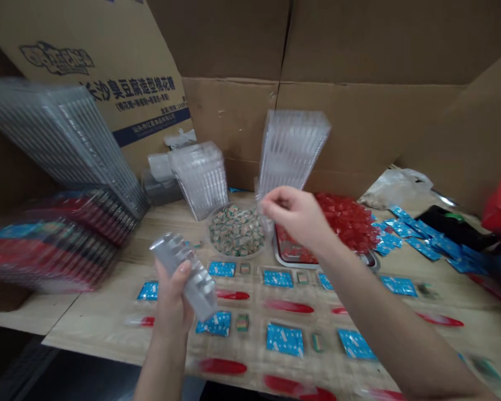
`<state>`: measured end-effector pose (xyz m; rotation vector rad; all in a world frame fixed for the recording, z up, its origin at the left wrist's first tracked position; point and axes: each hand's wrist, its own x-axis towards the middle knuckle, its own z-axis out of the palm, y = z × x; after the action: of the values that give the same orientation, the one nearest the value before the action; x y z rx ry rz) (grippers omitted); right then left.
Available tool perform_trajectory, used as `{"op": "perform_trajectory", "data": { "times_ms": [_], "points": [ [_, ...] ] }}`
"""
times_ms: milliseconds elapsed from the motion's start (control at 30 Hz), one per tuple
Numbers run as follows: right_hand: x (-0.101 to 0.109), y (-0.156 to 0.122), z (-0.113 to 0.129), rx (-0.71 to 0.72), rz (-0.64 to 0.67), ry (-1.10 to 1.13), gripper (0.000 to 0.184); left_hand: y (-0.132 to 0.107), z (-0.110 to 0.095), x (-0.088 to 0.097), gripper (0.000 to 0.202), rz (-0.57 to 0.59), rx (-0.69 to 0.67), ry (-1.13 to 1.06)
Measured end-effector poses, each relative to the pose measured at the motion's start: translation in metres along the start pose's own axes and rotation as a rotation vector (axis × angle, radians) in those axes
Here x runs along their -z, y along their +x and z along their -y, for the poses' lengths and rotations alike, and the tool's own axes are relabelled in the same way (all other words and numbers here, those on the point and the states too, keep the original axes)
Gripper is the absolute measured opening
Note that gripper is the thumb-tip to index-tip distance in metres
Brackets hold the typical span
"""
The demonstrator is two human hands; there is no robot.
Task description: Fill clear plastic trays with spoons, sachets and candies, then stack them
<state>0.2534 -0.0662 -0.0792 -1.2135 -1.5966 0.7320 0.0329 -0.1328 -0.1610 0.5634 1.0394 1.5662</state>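
My left hand [173,292] is wrapped round a small nested stack of clear, greyish plastic trays [186,275], held tilted above the table. My right hand [294,214] is raised with fingers pinched, in front of a tall stack of clear trays [294,147]. A blurred, clear plastic piece seems to be at its fingertips. Below lie rows of clear trays holding blue packets [284,340], small striped wrapped squares [242,322] and red pointed pieces [290,306]. A round bowl of wrapped squares [236,231] stands between my hands.
Red packets [344,223] fill a metal tray [281,260] behind my right forearm. Loose blue packets [426,234] lie at the right. Another clear tray stack [202,178] stands at the back. Filled trays [58,239] are piled at left. Cardboard walls [376,122] enclose the table.
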Motion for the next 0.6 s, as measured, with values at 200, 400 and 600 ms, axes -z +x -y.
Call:
{"op": "perform_trajectory", "data": {
  "times_ms": [200,400,600],
  "points": [
    [-0.07,0.0,-0.025,0.105,0.298,-0.419,0.013,-0.011,0.021,-0.018,0.083,0.102,0.067,0.1],
    [-0.054,-0.031,0.003,-0.475,0.508,0.452,0.019,-0.014,0.032,-0.032,0.094,0.27,0.087,0.053],
    [-0.044,-0.039,0.008,-0.586,0.472,0.594,0.025,-0.024,0.029,-0.036,0.097,0.288,0.034,0.166]
  ]
}}
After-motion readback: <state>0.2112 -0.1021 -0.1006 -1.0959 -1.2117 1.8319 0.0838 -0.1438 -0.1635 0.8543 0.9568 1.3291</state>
